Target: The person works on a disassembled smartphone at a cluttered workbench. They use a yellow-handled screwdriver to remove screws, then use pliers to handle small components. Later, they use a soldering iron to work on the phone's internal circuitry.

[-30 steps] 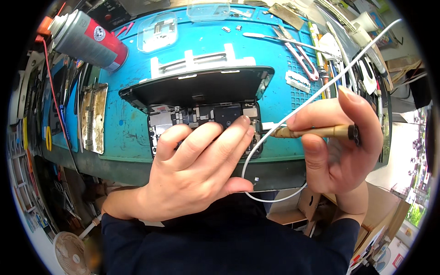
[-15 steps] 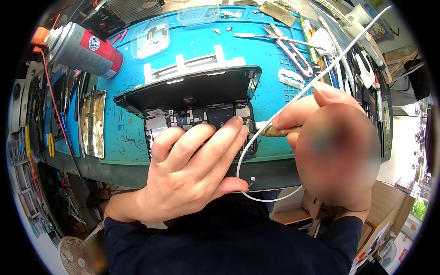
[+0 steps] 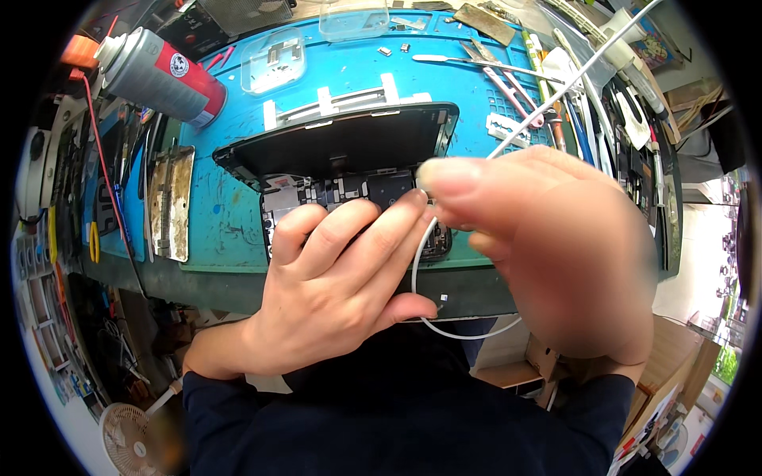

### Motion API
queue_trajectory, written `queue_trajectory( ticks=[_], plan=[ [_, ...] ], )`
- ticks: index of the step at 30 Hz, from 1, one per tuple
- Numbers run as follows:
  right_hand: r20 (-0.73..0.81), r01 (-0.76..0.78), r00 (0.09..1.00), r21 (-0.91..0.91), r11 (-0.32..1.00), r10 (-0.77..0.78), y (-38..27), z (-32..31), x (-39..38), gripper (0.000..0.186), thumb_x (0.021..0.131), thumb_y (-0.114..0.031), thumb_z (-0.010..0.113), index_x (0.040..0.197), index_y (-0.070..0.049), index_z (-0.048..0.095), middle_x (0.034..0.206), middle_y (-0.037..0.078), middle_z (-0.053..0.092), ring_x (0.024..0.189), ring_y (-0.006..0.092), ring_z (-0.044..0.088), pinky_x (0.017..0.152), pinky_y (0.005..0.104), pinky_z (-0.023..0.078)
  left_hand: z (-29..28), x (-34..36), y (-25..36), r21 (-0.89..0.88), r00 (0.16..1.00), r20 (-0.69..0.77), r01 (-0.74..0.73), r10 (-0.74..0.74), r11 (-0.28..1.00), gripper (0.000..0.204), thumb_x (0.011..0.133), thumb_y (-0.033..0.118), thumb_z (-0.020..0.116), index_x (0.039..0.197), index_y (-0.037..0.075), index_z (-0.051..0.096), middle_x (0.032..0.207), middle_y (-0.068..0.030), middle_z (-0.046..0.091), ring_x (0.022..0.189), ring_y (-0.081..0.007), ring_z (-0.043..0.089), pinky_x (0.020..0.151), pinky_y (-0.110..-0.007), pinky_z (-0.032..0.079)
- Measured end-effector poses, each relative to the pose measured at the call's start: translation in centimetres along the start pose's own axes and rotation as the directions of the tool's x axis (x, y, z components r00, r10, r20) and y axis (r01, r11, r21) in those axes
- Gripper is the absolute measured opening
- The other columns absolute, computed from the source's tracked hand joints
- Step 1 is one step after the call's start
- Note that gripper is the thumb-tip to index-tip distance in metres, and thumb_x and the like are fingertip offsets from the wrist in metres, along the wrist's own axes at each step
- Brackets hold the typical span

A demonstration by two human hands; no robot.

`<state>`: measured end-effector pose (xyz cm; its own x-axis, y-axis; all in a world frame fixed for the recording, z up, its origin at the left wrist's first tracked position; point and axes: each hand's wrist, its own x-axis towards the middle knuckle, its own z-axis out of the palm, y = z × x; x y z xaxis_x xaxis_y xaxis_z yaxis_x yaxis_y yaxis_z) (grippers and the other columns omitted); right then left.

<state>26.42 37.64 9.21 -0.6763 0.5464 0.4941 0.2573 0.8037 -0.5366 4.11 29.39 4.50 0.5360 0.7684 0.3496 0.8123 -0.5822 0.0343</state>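
Observation:
An opened smartphone (image 3: 349,187) lies on the blue work mat, its inner boards and dark battery exposed. Its black screen panel (image 3: 341,143) is tilted up at the far side, leaning on a white stand (image 3: 357,101). My left hand (image 3: 325,297) rests over the near part of the phone, fingers stretched out across the body. Over the phone's right end is my right hand (image 3: 548,238), thumb and fingers pinched together; what they hold, if anything, is hidden. A thin white cable (image 3: 414,274) passes by my left thumb, loops down and runs up behind the right hand.
A spray can (image 3: 163,79) lies tilted at the far left, near a clear plastic box (image 3: 274,63) of small parts. Tweezers (image 3: 508,67), pink-handled pliers (image 3: 512,91) and a blade (image 3: 508,128) lie right of the phone. A worn metal plate (image 3: 171,202) lies left.
My right hand has moved left and over the phone's right end; the tan-handled tool seen in it before is now hidden. My left hand stays on the phone. The whole view has shifted slightly.

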Motion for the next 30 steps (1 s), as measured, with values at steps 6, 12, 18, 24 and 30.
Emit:
queue_trajectory(
  ticks=[6,12,18,24,30],
  plan=[
    [0.031,-0.216,0.976,-0.033,0.976,0.217,-1.1,0.0,1.4,0.070,0.063,0.013,0.075,0.126,-0.015,0.073,0.081,0.004,0.068,0.074,0.0211,0.063,0.061,0.0310,0.050,-0.3,0.0,0.0,-0.017,1.000,0.021,0.012,-0.012,1.000,0.063,0.098,0.056,0.052,0.127,0.003,0.071,0.137,-0.0020,0.063,0.114,-0.0185,0.052,0.099,-0.038,0.035],
    [0.013,-0.176,0.984,0.083,0.981,0.176,-0.3,0.1,0.8,0.067,0.068,0.016,0.071,0.128,-0.015,0.072,0.084,0.003,0.069,0.073,0.0183,0.062,0.066,0.0281,0.051,-0.2,0.1,0.0,-0.020,1.000,0.010,-0.002,0.002,1.000,0.063,0.098,0.057,0.052,0.127,0.003,0.071,0.136,-0.0021,0.063,0.114,-0.0182,0.053,0.098,-0.038,0.035],
    [-0.010,-0.093,0.996,0.037,0.995,0.094,-0.6,-0.1,1.1,0.064,0.070,0.014,0.075,0.126,-0.016,0.074,0.084,0.003,0.068,0.071,0.0203,0.061,0.066,0.0295,0.051,-0.2,0.1,0.1,-0.019,1.000,0.005,0.010,-0.010,1.000,0.064,0.098,0.057,0.052,0.128,0.004,0.071,0.137,-0.0015,0.063,0.114,-0.0178,0.053,0.099,-0.038,0.035],
    [0.057,-0.021,0.998,-0.128,0.992,0.029,-0.7,-0.4,1.4,0.061,0.068,0.009,0.079,0.125,-0.012,0.073,0.102,0.007,0.074,0.072,0.0220,0.062,0.063,0.0305,0.051,-0.1,0.0,0.2,0.009,1.000,-0.002,0.015,-0.015,1.000,0.063,0.098,0.057,0.052,0.129,0.005,0.071,0.137,-0.0010,0.063,0.114,-0.0176,0.053,0.099,-0.038,0.035],
    [0.061,0.203,0.979,-0.134,0.970,-0.196,0.8,-1.3,1.0,0.051,0.079,0.004,0.078,0.129,0.004,0.065,0.117,0.014,0.075,0.071,0.0218,0.067,0.061,0.0312,0.051,-0.1,0.0,0.1,-0.024,1.000,0.026,0.015,-0.014,1.000,0.063,0.097,0.057,0.053,0.128,0.005,0.071,0.137,-0.0009,0.063,0.114,-0.0172,0.053,0.099,-0.038,0.035]
  ],
)
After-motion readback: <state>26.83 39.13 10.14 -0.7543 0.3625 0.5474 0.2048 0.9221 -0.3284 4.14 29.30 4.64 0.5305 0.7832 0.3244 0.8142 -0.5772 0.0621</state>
